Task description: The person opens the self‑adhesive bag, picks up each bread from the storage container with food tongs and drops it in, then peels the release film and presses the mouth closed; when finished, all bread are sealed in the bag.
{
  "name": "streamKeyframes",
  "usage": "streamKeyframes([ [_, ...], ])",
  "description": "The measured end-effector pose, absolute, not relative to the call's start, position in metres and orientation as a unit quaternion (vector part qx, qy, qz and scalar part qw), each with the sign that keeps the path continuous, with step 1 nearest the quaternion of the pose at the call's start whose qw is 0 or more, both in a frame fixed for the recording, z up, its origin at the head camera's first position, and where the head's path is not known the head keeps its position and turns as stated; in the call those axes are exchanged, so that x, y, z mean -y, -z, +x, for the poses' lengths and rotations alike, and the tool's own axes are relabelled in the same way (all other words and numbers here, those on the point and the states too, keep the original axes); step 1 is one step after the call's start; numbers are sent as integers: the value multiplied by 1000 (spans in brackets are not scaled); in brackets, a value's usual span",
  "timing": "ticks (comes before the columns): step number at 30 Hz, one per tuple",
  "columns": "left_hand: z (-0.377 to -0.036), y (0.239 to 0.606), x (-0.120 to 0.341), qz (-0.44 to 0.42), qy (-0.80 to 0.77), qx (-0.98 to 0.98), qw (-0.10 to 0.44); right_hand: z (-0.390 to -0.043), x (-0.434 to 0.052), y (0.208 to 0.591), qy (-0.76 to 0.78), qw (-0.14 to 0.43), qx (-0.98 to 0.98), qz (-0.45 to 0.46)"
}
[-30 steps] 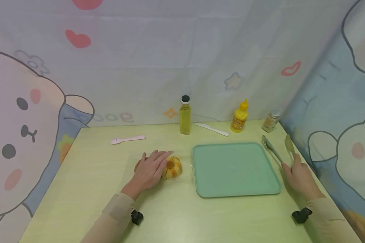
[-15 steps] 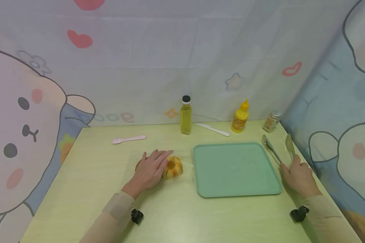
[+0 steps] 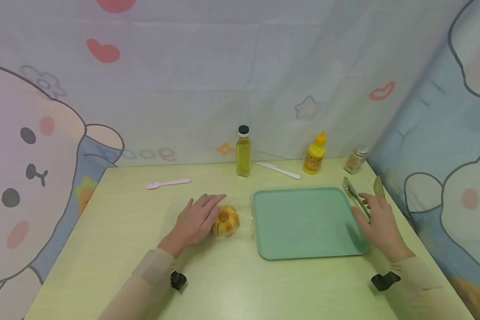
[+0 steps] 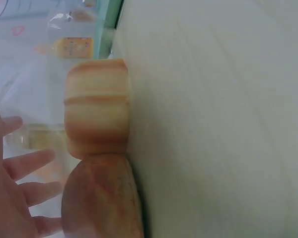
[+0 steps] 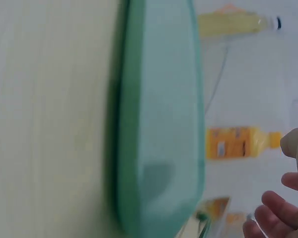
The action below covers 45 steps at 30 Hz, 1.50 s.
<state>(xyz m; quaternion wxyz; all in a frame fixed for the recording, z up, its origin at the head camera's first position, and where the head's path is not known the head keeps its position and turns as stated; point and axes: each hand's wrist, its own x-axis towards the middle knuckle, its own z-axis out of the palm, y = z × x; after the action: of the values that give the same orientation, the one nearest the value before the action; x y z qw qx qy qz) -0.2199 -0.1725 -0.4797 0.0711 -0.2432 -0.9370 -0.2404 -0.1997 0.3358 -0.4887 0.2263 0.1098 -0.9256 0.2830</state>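
Pale green bench (image 3: 104, 249) carries your things. Your left hand (image 3: 194, 221) rests with straight fingers (image 3: 214, 201) on the wrapped bread (image 3: 226, 221). Your right hand (image 3: 378, 220) hovers, fingers spread, over the tongs (image 3: 354, 192) beside the tray (image 3: 304, 222).

Cartoon-print curtain (image 3: 224, 80) behind yellow-green table (image 3: 116, 249)

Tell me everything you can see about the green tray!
The tray is a flat, mint-green square with rounded corners and a low raised rim, and it looks like smooth plastic. Nothing lies on it. It sits flat on the pale yellow-green table, right of the buns and in front of the yellow squeeze bottle. The right hand hovers at its right edge, beside the metal tongs; whether it touches the rim cannot be told.
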Motion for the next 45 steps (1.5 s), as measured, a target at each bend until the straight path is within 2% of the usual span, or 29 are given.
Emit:
streamKeyframes([
  [6,-229,469,166,-264,245,928,100,-194,-296,474,-281,202,923,167],
  [9,-234,463,161,-263,246,928,92,-191,-276,472,-300,183,917,186],
  [15,-248,451,152,-267,234,935,24,-185,-235,473,-357,116,903,211],
  [27,-275,436,128,-274,295,906,-129,-170,-158,468,-480,-79,841,237],
  [37,-284,442,114,-275,262,904,-194,-163,-121,466,-578,-231,753,212],
  [45,-290,453,112,-283,259,903,-194,-156,-99,478,-630,-276,707,166],
])
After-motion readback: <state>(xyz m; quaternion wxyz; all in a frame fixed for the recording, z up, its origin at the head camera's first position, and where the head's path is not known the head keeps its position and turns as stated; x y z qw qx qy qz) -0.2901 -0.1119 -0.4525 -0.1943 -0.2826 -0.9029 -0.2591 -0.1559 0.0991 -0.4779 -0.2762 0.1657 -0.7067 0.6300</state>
